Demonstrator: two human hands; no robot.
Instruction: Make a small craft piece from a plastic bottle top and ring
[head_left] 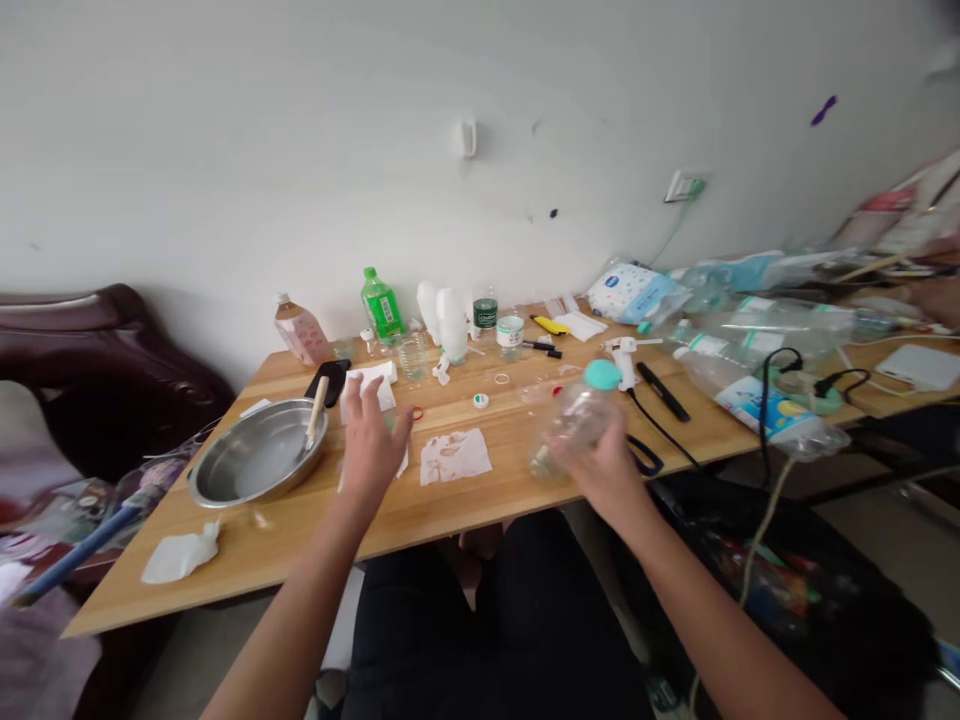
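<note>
My right hand is wrapped round a clear plastic bottle, tilted above the table's front right part and smeared by motion. At its upper end is a rounded teal piece. My left hand hovers with fingers spread, holding nothing, over white tissue. To its left a steel basin stands with a wooden-handled brush leaning in it. Between my hands lies a stained white wipe, with a small white-and-green cap beyond it.
A white glue gun with a black cord and a black flat rod lie right of the bottle. Green and pink bottles stand along the wall. Several clear bottles crowd the right side. A crumpled tissue lies front left.
</note>
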